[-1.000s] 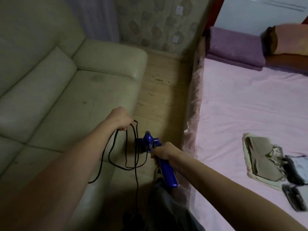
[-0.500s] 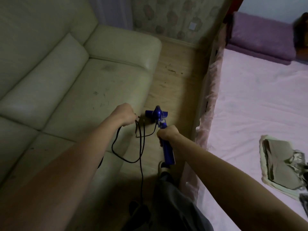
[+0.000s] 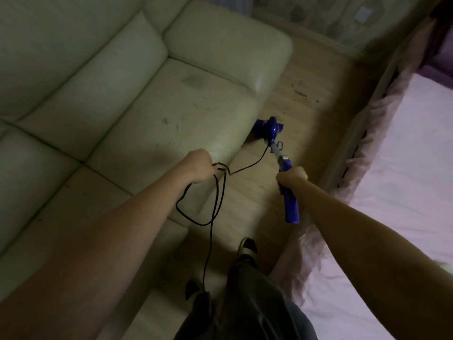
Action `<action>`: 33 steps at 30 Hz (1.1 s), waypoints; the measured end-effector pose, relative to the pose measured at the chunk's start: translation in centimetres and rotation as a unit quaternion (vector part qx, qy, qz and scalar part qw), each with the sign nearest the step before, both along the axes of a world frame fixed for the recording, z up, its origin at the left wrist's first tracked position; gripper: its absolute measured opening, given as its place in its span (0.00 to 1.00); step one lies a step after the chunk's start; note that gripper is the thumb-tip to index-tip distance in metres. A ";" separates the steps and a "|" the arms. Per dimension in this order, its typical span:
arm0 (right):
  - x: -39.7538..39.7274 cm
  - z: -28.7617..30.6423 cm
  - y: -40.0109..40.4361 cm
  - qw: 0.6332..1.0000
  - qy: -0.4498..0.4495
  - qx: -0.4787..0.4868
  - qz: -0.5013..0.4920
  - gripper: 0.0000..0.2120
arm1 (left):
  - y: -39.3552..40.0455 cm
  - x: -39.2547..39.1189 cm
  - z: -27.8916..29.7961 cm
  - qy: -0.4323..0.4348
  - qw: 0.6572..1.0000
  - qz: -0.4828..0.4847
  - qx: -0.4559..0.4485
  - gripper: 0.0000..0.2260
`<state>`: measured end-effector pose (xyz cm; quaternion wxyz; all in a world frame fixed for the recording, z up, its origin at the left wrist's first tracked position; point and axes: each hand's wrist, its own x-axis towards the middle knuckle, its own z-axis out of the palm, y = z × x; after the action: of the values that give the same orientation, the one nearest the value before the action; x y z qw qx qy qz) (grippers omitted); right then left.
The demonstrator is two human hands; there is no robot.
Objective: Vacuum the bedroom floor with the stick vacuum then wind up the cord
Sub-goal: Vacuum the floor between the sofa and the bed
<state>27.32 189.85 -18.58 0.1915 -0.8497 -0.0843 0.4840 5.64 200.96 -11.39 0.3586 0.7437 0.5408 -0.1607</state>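
Now | right hand [image 3: 291, 176] fisted round vacuum [image 3: 284, 165] handle, steering | left hand [image 3: 199, 165] clenched on cord [image 3: 215, 192] loops, clear of floor [image 3: 306, 123]

1. This was a bedroom in a home, dimly lit.
2. A bed [image 3: 416, 168] with a pale pink sheet and a frilled edge filled the right side.
3. A pale, cushioned leather sofa [image 3: 122, 94] took up the left.
4. A narrow strip of wooden floor [image 3: 306, 99] ran between them, with bits of dirt on it at the far end.
5. The far wall [image 3: 343, 20] had patterned wallpaper and a wall socket [image 3: 364, 14].
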 end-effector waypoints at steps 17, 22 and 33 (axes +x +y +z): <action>0.2 1.5 -3.8 0.998 0.005 -0.012 0.054 0.11 | -0.7 -1.2 0.0 0.013 0.999 -0.039 0.023 0.13; -4.9 4.2 -7.7 0.998 0.032 -0.001 0.059 0.10 | -2.2 -4.3 1.1 -0.003 0.997 -0.066 0.042 0.13; -18.5 10.4 -12.0 0.987 0.128 0.069 -0.074 0.19 | -4.4 -10.7 3.6 -0.030 0.994 -0.086 0.069 0.11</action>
<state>8.82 177.83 -8.14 0.2943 -0.7694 -0.0290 0.5662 -5.02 196.53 -7.74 0.3074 0.8147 0.4739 -0.1313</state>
